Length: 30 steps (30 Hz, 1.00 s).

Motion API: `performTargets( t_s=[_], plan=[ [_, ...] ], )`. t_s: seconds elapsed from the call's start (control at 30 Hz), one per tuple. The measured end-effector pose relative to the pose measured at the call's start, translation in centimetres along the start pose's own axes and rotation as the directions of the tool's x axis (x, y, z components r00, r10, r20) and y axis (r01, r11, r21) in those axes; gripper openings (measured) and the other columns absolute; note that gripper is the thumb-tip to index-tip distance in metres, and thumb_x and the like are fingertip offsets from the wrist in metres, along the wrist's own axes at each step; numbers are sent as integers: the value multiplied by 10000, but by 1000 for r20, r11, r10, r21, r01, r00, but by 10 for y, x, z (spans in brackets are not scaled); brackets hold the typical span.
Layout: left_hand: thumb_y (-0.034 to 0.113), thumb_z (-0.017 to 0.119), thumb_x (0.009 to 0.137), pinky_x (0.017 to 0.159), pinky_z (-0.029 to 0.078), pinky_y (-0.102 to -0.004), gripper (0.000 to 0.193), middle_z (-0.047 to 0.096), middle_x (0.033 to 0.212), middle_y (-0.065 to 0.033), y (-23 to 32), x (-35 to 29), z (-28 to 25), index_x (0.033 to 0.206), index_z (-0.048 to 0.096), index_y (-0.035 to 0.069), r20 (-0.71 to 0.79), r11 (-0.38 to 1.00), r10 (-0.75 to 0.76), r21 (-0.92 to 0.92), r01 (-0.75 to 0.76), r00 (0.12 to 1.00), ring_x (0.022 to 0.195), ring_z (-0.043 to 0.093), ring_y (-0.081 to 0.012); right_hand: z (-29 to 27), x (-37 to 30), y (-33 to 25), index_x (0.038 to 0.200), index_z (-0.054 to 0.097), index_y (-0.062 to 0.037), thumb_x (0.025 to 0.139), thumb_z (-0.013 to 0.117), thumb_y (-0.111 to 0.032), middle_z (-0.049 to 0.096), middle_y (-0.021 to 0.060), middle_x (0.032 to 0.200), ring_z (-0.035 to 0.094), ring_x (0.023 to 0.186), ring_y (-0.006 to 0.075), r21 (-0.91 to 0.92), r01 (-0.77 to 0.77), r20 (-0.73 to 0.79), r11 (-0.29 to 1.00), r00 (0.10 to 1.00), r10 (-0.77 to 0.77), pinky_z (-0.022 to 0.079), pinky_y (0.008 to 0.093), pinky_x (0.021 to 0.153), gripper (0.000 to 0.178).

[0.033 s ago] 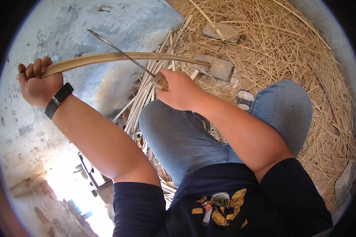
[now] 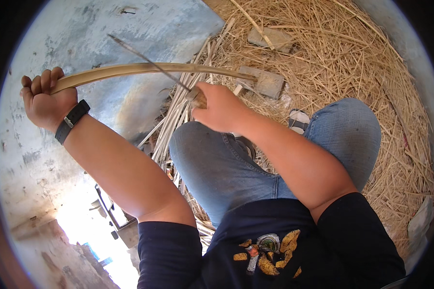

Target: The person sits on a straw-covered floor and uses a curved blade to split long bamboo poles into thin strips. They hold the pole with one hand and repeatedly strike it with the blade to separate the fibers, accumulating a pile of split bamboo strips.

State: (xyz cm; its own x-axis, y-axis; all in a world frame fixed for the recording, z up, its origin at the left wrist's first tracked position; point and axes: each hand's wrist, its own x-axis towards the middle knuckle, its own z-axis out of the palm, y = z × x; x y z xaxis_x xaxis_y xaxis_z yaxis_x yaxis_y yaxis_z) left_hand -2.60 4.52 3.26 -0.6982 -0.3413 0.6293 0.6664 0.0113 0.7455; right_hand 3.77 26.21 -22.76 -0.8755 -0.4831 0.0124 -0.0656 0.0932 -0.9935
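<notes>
A long, pale bamboo strip [image 2: 130, 71] stretches in a curve from the left to a flat brick [image 2: 267, 84] on the ground. My left hand [image 2: 50, 100] is closed round its near-left end, with a black watch on the wrist. The strip's far end rests on or just above the brick; I cannot tell which. My right hand [image 2: 222, 107] grips the wooden handle of a knife [image 2: 152, 64]. Its narrow, pointed blade slants up to the left, crosses in front of the strip and is blurred. Whether blade and strip touch does not show.
Straw-like shavings [image 2: 342, 53] cover the ground ahead and to the right. Another brick [image 2: 275, 40] lies farther off among them. A bundle of thin strips [image 2: 178, 115] runs beside my left knee. A weathered blue-white wall [image 2: 144, 29] stands at the left.
The knife has shifted very slightly and its blade now looks blurred. My left hand and the bamboo strip stay almost the same.
</notes>
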Motion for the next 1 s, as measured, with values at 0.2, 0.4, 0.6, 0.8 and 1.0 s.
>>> performTargets(
  t_s=[0.2, 0.4, 0.6, 0.8, 1.0],
  plan=[
    [224, 426, 998, 534, 291, -269, 195, 301, 552, 80, 6, -6, 5, 902, 564, 127, 177, 975, -71, -194, 105, 982, 491, 265, -91, -27, -2, -21, 1053, 574, 19, 772, 633, -190, 607, 123, 785, 601, 718, 233, 39, -194, 79, 980, 978, 191, 491, 381, 670, 354],
    [240, 508, 958, 507, 311, -254, 238, 331, 505, 105, 8, -2, 5, 788, 656, 165, 383, 894, -141, -348, 283, 913, 448, 307, -68, -19, -1, -10, 1043, 579, 13, 776, 645, -203, 602, 108, 782, 605, 732, 220, 110, -13, -29, 994, 999, 16, 493, 374, 670, 349],
    [287, 487, 979, 484, 315, -228, 292, 320, 466, 129, 11, 1, -15, 835, 724, 198, 586, 828, -122, -385, 408, 801, 410, 257, -46, -13, -4, -14, 1015, 573, 5, 778, 649, -185, 586, 86, 743, 598, 687, 199, 114, -120, 37, 986, 992, 117, 489, 373, 637, 313],
    [255, 536, 932, 473, 328, -218, 251, 360, 444, 128, 10, 6, -27, 755, 708, 208, 632, 788, -116, -410, 458, 766, 390, 286, -36, -17, -1, 0, 993, 568, 2, 781, 634, -177, 590, 105, 761, 603, 641, 209, 142, -223, 88, 964, 973, 213, 495, 377, 604, 286],
    [249, 538, 959, 462, 301, -191, 228, 340, 454, 133, 7, -2, -38, 847, 726, 187, 640, 765, -36, -477, 433, 768, 384, 257, -26, 8, -7, 2, 1052, 574, 10, 781, 633, -161, 625, 121, 848, 629, 758, 223, 48, -35, -31, 998, 999, 36, 509, 387, 690, 327]
  ],
)
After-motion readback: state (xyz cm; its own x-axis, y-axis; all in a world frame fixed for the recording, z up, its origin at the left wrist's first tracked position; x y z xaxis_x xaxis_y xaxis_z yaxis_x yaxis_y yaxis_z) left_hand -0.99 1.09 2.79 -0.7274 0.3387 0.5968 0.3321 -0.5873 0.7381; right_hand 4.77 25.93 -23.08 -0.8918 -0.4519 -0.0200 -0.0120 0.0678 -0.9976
